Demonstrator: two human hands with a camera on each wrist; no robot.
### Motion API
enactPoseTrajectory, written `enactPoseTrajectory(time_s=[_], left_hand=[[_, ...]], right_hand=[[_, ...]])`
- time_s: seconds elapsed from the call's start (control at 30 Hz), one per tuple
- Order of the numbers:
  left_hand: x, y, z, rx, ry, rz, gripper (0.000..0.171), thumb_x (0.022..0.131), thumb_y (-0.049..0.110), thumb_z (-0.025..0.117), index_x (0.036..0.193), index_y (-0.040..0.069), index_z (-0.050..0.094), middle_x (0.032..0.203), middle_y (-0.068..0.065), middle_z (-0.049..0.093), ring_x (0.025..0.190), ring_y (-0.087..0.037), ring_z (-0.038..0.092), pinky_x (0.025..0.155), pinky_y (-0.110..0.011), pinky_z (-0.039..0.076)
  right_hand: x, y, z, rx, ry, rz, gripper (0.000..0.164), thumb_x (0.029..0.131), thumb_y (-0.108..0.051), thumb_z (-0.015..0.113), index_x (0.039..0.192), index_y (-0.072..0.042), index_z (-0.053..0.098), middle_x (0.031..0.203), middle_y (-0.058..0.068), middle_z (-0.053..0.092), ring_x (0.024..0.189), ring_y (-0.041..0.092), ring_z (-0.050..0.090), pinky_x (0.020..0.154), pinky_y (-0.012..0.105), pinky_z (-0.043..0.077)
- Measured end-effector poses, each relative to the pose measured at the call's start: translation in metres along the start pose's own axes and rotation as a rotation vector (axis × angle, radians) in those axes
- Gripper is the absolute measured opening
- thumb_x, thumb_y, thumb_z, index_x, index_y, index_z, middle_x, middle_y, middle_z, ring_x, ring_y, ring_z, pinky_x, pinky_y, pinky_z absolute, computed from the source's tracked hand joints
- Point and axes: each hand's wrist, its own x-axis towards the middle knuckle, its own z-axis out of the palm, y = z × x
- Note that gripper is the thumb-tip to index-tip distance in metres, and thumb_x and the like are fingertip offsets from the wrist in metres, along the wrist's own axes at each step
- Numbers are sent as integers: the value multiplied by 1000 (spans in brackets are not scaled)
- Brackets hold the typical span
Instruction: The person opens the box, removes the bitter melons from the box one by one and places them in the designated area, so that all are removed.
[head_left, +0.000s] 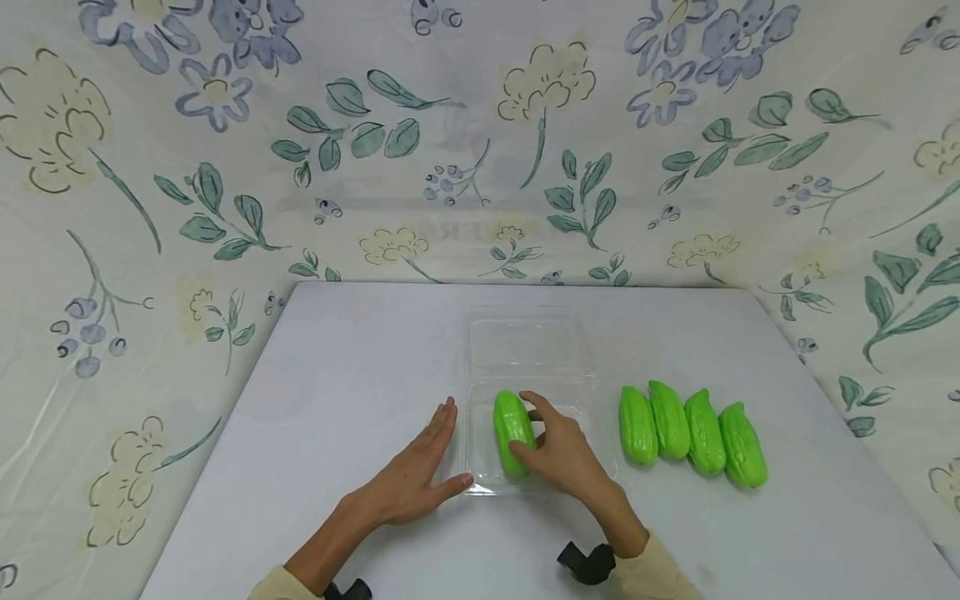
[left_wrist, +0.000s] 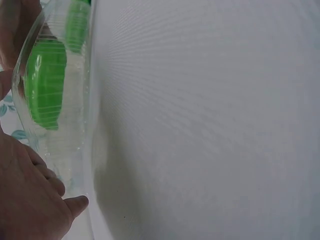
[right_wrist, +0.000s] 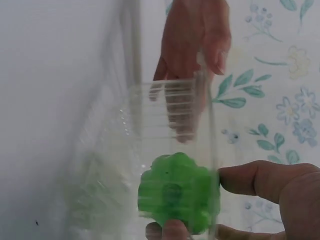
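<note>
A shiny green bitter melon (head_left: 512,433), ridged and lobed at its end, lies lengthwise in the near half of a clear plastic clamshell box (head_left: 483,481). My right hand (head_left: 561,450) grips it from the right, thumb at its near end and fingers curled by its far end. In the right wrist view the melon (right_wrist: 177,192) shows through the box wall, between thumb and fingers. My left hand (head_left: 416,475) is held along the box's left side, fingers straight and together, thumb spread near the front left corner. The left wrist view shows that hand (left_wrist: 30,195) beside the clear wall.
Several more green bitter melons (head_left: 705,433) lie in a row on the white table (head_left: 360,358), right of the box. The box's clear lid (head_left: 525,342) lies folded back toward the far edge. A flower-printed cloth (head_left: 465,167) hangs behind the table.
</note>
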Motion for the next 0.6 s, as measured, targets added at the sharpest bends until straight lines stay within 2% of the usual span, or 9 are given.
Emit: enactPoseTrajectory(time_s=[0.27, 0.6], left_hand=[[0, 2, -1, -23, -3, 5, 94, 95, 53, 54, 157, 4, 4, 164, -7, 0, 148, -16, 0, 116, -42, 19], [0, 3, -2, -33, -7, 11, 93, 96, 52, 54, 157, 4, 2, 164, -7, -2, 148, -17, -1, 116, -43, 17]], right_hand=[[-8, -1, -22, 28, 53, 19, 65, 83, -12, 74, 143, -10, 48, 121, 19, 64, 78, 21, 68, 54, 30, 53], [-9, 13, -49, 13, 88, 27, 66, 87, -13, 74, 146, -8, 43, 125, 25, 60, 80, 26, 68, 58, 31, 55]])
